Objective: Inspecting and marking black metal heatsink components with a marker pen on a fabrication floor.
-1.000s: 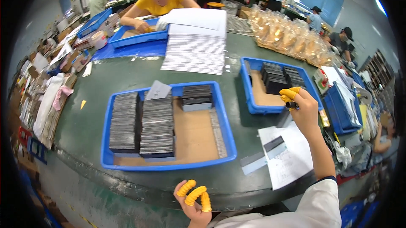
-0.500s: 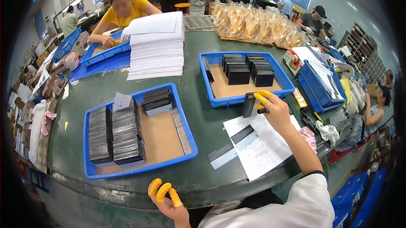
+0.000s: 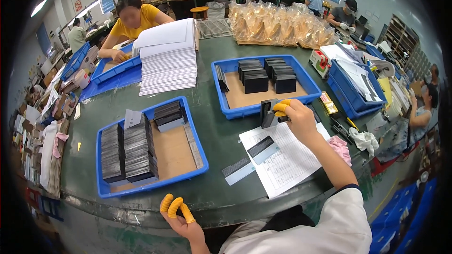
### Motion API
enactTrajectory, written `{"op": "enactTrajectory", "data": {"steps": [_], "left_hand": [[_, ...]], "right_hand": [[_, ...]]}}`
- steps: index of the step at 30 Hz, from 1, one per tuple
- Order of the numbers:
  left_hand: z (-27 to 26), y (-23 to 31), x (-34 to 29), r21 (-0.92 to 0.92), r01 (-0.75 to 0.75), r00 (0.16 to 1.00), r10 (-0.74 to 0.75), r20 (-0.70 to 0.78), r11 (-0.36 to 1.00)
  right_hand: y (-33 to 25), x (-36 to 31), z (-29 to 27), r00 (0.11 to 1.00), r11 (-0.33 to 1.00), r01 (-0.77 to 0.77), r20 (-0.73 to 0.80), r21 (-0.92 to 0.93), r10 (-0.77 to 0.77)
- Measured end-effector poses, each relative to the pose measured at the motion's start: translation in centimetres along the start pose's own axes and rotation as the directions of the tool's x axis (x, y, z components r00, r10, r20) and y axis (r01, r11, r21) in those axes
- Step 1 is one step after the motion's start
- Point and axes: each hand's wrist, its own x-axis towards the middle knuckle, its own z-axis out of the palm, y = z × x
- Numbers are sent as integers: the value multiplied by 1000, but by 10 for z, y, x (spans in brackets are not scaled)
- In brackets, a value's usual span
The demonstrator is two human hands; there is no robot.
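My right hand (image 3: 295, 118), with yellow finger cots, holds a small dark flat card (image 3: 268, 113) upright just in front of the right blue tray (image 3: 235, 110) of stacked dark cards. Below it a printed sheet (image 3: 287, 159) lies on the green table with a dark card (image 3: 262, 149) on it; another card (image 3: 238, 171) lies beside the sheet. My left hand (image 3: 181, 216) hovers at the table's near edge, fingers in yellow cots, spread and empty. The left blue tray (image 3: 149, 189) holds rows of stacked dark cards (image 3: 127, 152).
A person in a yellow shirt (image 3: 134, 20) works across the table behind a tall stack of white sheets (image 3: 168, 58). Bagged golden items (image 3: 278, 25) pile at the back. Blue bins with papers (image 3: 358, 86), a pink cloth (image 3: 340, 148) and a white cloth (image 3: 363, 140) lie to the right.
My right hand has come nearer with the dark card, from over the right tray to its front edge. The view has shifted leftward. My left hand stays at the table edge.
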Motion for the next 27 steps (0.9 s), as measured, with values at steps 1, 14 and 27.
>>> {"op": "enactTrajectory", "data": {"steps": [1, 14, 27], "left_hand": [[0, 0, 0, 9, 0, 1000, 0, 1, 1000], [3, 0, -2, 82, -53, 998, 51, 27, 995], [3, 0, -3, 73, -75, 997, 74, 25, 995]], "right_hand": [[0, 0, -2, 999, 1000, -9, 46, -15, 10], [14, -6, 7, 998, 998, 64, 11, 24, -65], [6, -3, 13, 996, 999, 37, -79, 11, -36]]}}
